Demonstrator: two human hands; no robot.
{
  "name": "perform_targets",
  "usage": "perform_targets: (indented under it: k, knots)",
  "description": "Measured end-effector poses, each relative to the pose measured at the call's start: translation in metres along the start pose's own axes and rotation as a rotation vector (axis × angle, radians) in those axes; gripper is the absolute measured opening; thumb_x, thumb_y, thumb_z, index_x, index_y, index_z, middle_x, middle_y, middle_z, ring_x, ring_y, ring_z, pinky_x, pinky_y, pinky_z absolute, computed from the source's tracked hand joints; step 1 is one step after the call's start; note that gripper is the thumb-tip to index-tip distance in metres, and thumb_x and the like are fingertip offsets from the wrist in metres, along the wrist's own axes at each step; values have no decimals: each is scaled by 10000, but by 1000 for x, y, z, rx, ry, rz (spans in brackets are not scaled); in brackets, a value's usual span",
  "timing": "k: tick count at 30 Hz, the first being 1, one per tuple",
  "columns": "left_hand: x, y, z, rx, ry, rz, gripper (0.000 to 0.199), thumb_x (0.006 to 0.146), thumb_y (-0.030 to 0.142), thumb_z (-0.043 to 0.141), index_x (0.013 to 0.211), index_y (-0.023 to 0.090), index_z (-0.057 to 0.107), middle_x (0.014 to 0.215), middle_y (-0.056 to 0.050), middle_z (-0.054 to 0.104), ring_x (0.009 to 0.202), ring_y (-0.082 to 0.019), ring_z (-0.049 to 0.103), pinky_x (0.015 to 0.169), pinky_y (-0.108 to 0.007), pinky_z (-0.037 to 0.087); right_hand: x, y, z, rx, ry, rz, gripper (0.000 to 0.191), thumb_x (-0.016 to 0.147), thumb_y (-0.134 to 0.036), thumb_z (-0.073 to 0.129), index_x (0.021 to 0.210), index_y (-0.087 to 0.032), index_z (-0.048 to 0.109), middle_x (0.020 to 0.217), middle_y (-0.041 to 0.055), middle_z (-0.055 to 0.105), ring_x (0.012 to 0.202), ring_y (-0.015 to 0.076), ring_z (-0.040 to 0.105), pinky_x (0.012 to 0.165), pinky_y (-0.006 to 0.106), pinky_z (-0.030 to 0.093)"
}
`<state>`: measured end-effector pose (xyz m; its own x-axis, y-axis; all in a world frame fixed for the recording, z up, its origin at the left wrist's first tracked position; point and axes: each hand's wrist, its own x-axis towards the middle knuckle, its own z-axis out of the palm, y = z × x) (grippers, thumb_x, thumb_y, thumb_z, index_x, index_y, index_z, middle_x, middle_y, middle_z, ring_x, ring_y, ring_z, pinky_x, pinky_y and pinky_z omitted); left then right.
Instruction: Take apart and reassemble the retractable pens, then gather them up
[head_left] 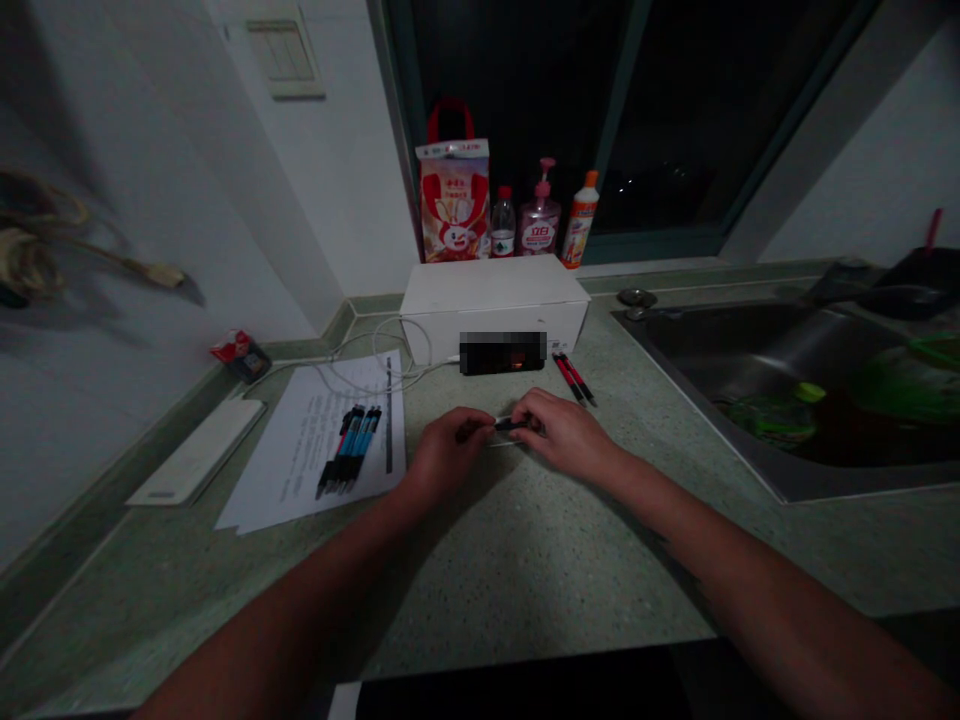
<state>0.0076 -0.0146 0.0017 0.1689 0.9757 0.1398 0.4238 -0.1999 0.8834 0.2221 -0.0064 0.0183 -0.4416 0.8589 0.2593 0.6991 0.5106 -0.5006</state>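
Note:
A short stretch of a black pen (507, 425) shows between my two hands, held level just above the counter; fingers cover the rest of it. My left hand (454, 445) pinches its left end with thumb and fingertips. On the other side, my right hand (559, 428) is closed on the right end. Two red and black pens (574, 380) lie just beyond my right hand. To the left, several blue and black pens (354, 450), with some red among them, lie side by side on printed paper sheets (289, 440).
A phone (502, 355) leans on a white box (491, 290), with a white cable (375, 385) running left. A white flat slab (199, 450) lies by the left wall. Bottles (538, 222) and a red bag (455, 205) stand behind. The sink (705, 380) is at right.

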Motion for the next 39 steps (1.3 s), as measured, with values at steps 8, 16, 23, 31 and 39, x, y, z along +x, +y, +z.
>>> perform_targets:
  k: [8,16,23,31,39]
  knots:
    - [1,-2,0,-46,3,-57,109,857,243,666,915,198,746,901,-42,786,841,-201,726,812,-339,576,0,1,1,77,13,-44,74,921,-181,691,955,-210,633,960,35,649,830,168,609,747,291,427]
    - [2,3,0,-148,-5,-100,130,830,270,703,910,178,747,849,-54,780,795,-204,728,751,-328,580,1,0,2,122,81,-31,57,924,-211,701,930,-197,646,910,33,661,809,167,607,730,282,424]
    - [0,2,0,-110,10,-54,146,848,290,684,925,188,754,912,-64,797,854,-213,736,822,-351,587,0,-1,7,204,13,69,120,1006,-267,570,1023,-206,672,846,21,720,767,167,647,719,289,442]
    - [0,0,0,-157,46,-49,167,842,307,694,933,181,753,902,-63,787,820,-197,726,786,-332,581,1,-1,6,229,9,77,93,990,-265,583,971,-200,647,817,19,687,748,169,633,695,292,441]
    - [0,-3,0,-155,52,-52,179,839,313,685,944,184,750,898,-65,785,817,-197,719,776,-331,576,1,3,9,245,38,86,131,947,-288,657,1048,-206,647,882,21,704,746,162,627,692,287,453]
